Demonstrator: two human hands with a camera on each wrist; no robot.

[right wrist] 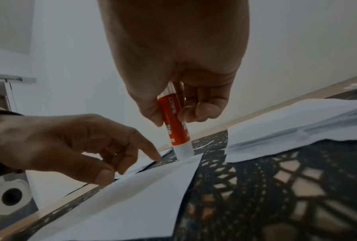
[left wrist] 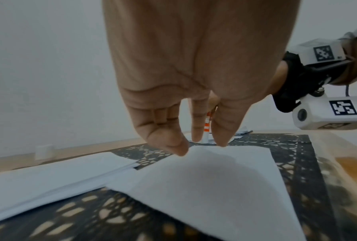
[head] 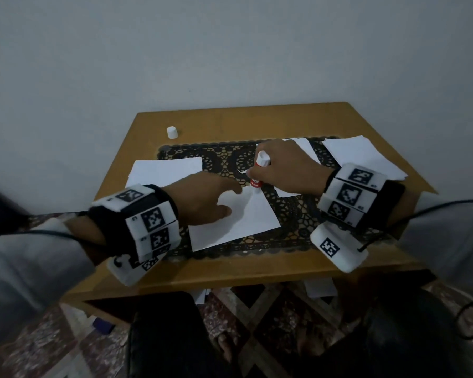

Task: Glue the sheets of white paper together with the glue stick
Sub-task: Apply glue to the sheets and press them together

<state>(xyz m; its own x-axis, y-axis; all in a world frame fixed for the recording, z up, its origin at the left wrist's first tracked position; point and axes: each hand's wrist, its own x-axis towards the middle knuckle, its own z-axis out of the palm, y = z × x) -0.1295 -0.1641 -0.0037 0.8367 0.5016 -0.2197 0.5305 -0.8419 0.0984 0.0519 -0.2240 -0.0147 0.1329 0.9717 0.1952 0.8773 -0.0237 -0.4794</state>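
Note:
A white sheet lies on the black lace mat in the middle of the table. My left hand presses its fingertips on the sheet's far edge, fingers spread, holding nothing. My right hand grips an uncapped red and white glue stick, held upright. In the right wrist view the glue stick touches its white tip to the far corner of the sheet, just right of the left hand. The sheet bulges up slightly near the fingers.
The glue stick's white cap stands at the far left of the wooden table. One stack of white paper lies to the left and another to the far right. More paper lies under my right hand.

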